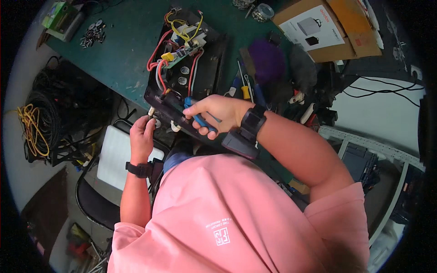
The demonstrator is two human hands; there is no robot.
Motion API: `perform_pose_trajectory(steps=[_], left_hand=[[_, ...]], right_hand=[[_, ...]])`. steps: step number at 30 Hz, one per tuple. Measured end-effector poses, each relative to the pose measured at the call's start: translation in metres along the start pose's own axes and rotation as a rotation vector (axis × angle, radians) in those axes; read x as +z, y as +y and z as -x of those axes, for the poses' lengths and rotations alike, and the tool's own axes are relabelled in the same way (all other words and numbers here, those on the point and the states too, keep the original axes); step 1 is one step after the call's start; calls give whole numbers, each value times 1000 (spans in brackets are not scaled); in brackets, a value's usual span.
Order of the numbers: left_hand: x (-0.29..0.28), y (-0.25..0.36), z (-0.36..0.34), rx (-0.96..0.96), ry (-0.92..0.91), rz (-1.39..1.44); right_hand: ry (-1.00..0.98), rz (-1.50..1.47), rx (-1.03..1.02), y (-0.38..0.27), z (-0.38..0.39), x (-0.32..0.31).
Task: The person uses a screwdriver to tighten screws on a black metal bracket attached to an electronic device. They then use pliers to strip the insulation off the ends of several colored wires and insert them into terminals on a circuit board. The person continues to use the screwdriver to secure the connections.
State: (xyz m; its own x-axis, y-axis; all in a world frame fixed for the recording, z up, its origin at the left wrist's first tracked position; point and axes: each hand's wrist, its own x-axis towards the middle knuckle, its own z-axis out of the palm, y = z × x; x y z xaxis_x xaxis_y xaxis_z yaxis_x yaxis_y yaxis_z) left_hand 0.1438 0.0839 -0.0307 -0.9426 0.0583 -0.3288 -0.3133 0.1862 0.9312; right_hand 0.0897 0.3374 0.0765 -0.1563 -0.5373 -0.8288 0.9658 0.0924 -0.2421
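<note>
A black device casing (207,75) lies at the table's near edge, with a circuit board (182,57) and red, yellow and white wires inside. Its near end is a dark panel (166,105). My right hand (223,113) is wrapped round blue-handled pliers (205,123) just beside that panel; the jaws cannot be made out. At the panel's left end, my left hand (142,139) has thumb and fingers pinched together. A small white piece (151,111) shows right at those fingertips, and whether they grip it is hard to tell. Below the panel hangs another white part (175,126).
Screwdrivers (246,91) lie right of the casing, near a purple cloth-like item (267,61). A cardboard box (318,32) stands far right. Loose screws (93,34) sit on the green table (123,50). A chair (114,157) and coiled cables (45,113) are at left.
</note>
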Motion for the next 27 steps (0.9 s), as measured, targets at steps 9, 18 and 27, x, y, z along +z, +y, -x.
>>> perform_pose_trajectory(steps=[9, 18, 27], left_hand=[[16, -24, 4, 85, 45, -156], [6, 8, 9, 10, 22, -25], [9, -8, 9, 33, 6, -159]], right_hand=[[981, 1966, -545, -15, 3, 24], [-142, -421, -8, 29, -16, 6], [1068, 1962, -712, -7, 2, 21]])
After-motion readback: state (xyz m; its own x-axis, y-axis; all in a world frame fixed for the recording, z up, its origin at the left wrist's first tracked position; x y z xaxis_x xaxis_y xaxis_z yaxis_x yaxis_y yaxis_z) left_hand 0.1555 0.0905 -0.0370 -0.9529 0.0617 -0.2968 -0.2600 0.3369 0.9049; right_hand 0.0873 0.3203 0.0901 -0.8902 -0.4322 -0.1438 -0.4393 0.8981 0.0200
